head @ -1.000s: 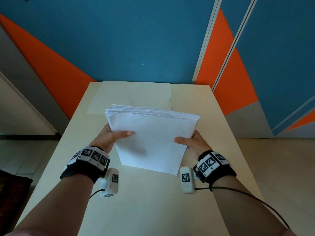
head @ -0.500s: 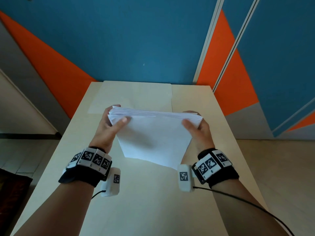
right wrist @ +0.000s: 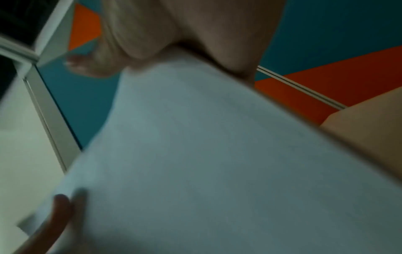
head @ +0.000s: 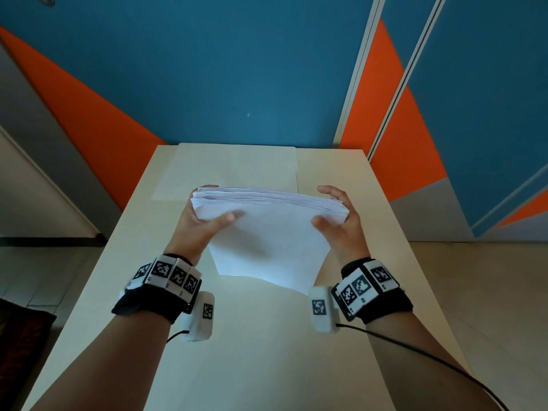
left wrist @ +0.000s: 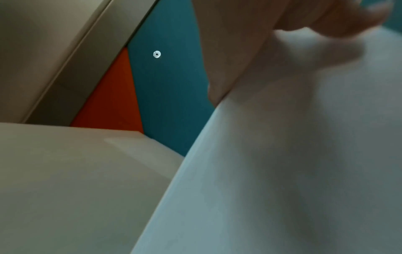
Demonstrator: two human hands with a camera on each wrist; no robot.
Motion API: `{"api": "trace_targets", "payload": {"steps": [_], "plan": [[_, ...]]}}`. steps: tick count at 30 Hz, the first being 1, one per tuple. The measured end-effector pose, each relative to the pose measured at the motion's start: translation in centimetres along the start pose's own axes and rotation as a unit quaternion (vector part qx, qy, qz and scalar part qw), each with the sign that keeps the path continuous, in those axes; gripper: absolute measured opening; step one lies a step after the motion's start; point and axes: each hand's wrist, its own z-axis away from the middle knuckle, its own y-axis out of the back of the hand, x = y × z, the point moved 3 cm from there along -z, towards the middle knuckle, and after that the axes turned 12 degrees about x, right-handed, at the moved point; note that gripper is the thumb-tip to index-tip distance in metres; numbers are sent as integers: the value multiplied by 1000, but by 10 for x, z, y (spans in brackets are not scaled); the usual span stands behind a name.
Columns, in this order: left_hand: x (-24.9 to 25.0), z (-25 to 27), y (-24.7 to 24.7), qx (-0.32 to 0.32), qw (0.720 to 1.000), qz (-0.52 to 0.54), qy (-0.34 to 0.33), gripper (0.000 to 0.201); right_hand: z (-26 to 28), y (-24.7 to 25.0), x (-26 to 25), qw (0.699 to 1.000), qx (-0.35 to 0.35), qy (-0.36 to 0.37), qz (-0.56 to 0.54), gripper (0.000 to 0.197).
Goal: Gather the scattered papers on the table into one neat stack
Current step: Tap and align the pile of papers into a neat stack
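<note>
A thick stack of white papers (head: 267,241) stands tilted on its lower edge on the pale table (head: 261,351), its upper edge raised toward the wall. My left hand (head: 204,221) grips the stack's upper left corner, thumb on the near face. My right hand (head: 338,215) grips the upper right corner, thumb in front and fingers curled behind. In the left wrist view the paper stack (left wrist: 282,171) fills the right side under my thumb. The right wrist view shows the paper stack (right wrist: 206,163) close up and blurred.
A pale flat sheet or mat (head: 231,170) lies on the far part of the table behind the stack. A blue and orange wall (head: 237,69) stands behind the table. Floor lies to both sides of the table.
Both hands slid from the middle of the stack's sides up to its top corners. The stack tipped more upright and its top edges drew closer into line.
</note>
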Motion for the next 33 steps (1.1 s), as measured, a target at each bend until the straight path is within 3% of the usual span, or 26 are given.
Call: {"api": "trace_targets", "payload": {"steps": [1, 3, 7, 9, 12, 14, 17, 19, 21, 23, 25, 27, 28, 29, 30, 33], "plan": [[-6, 2, 1, -6, 1000, -6, 23, 65, 3, 1, 5, 999, -14, -41, -11, 46], [-15, 6, 3, 13, 998, -6, 65, 48, 10, 3, 20, 993, -18, -120, 1, 35], [-20, 3, 5, 65, 993, 19, 98, 4, 10, 12, 47, 975, -52, -147, 156, 13], [-20, -2, 15, 87, 987, 65, 115, 18, 11, 18, 51, 968, -69, -154, 185, 21], [-19, -4, 29, 84, 978, 138, 130, 21, 7, 30, 53, 973, -38, -152, 171, 20], [-23, 0, 32, 72, 972, 164, 151, 58, 7, 37, 53, 981, 0, -180, 74, 27], [-32, 12, 29, 60, 964, 196, 172, 68, 7, 32, 52, 963, 6, -227, -143, 61], [-43, 20, 33, 53, 958, 204, 196, 89, 11, 20, 49, 958, -1, -240, -155, 81], [-47, 25, 41, 48, 957, 208, 197, 78, 12, 16, 46, 966, 25, -230, -119, 97], [-44, 24, 59, 96, 965, 169, 178, 58, 9, 20, 37, 977, 51, -190, -88, 105], [-38, 18, 82, 134, 975, 106, 139, 50, 6, 24, 22, 986, 55, -153, -43, 94], [-27, 14, 85, 42, 994, 11, 102, 64, 4, 27, 8, 991, 36, -133, 5, 58], [-22, 14, 79, -20, 994, -30, 102, 73, 3, 27, 3, 991, 22, -129, 26, 35], [-20, 16, 71, -63, 990, -54, 113, 81, 3, 26, 1, 992, 8, -124, 36, 25], [-20, 16, 63, -76, 988, -54, 126, 83, 3, 23, -4, 992, -5, -119, 41, 26], [-23, 14, 52, -37, 988, -16, 149, 71, 2, 22, -8, 992, 0, -116, 47, 35]]}}
